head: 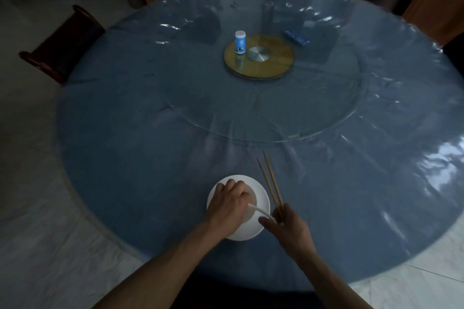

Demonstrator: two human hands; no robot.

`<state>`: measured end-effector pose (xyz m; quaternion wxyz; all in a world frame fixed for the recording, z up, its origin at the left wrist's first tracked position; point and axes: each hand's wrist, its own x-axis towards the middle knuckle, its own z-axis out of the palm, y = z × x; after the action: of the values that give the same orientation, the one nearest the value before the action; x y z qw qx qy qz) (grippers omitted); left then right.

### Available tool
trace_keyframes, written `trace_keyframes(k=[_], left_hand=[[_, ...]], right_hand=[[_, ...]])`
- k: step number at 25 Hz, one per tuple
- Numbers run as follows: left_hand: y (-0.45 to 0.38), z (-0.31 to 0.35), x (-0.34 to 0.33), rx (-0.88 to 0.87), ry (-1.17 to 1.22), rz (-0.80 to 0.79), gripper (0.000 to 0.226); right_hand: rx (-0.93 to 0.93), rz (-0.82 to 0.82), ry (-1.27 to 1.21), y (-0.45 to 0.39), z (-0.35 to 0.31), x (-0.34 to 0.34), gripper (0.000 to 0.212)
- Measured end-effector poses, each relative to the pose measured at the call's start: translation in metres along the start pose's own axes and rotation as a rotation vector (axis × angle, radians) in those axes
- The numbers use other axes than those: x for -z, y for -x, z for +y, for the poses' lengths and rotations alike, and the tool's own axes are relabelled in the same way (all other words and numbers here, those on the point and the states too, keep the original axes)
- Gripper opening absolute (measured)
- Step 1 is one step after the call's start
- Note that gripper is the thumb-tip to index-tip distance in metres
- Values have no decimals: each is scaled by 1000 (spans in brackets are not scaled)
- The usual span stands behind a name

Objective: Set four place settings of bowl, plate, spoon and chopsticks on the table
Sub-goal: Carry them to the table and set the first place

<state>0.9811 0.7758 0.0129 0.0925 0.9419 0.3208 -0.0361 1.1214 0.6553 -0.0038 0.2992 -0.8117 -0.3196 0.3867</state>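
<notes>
A white plate [262, 198] lies on the round blue table [150, 145] near its front edge. On the plate stands a bowl [251, 216], mostly hidden under my left hand [229, 206], whose curled fingers grip its rim from above. My right hand [286, 227], just right of the plate, holds a pair of wooden chopsticks [270, 180] that point away over the table. The same hand also holds a white spoon [258, 211], whose far end lies over the bowl.
A glass turntable [326, 123] covers the table's middle, with a yellow disc [276, 65] at its centre. A small blue and white bottle [240, 42] stands on that disc. A blue packet [297, 37] lies beyond. Dark chairs [62, 45] stand at the left and the far side.
</notes>
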Motion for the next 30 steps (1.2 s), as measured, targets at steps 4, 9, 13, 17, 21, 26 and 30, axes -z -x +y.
trace_keyframes(k=[4, 9, 13, 17, 21, 26, 30], left_hand=[[-13, -7, 5, 27, -32, -217, 24], [-7, -2, -13, 54, -22, -137, 25], [6, 9, -25, 100, 27, -65, 29], [10, 7, -32, 124, 87, 13, 26], [11, 8, -32, 92, 146, 84, 15], [51, 43, -29, 176, 613, 19, 21], [62, 66, -55, 228, 728, -321, 28]], right_hand=[[-39, 95, -159, 2, -2, -8, 18], [-158, 152, -175, -6, -6, -24, 24], [-182, 156, -176, -11, -11, -34, 21], [-169, 141, -171, -13, -9, -35, 25], [-226, 209, -245, -12, 7, -30, 34], [-290, 44, -443, -3, 30, -20, 39], [-198, 18, -261, 5, 43, -25, 43]])
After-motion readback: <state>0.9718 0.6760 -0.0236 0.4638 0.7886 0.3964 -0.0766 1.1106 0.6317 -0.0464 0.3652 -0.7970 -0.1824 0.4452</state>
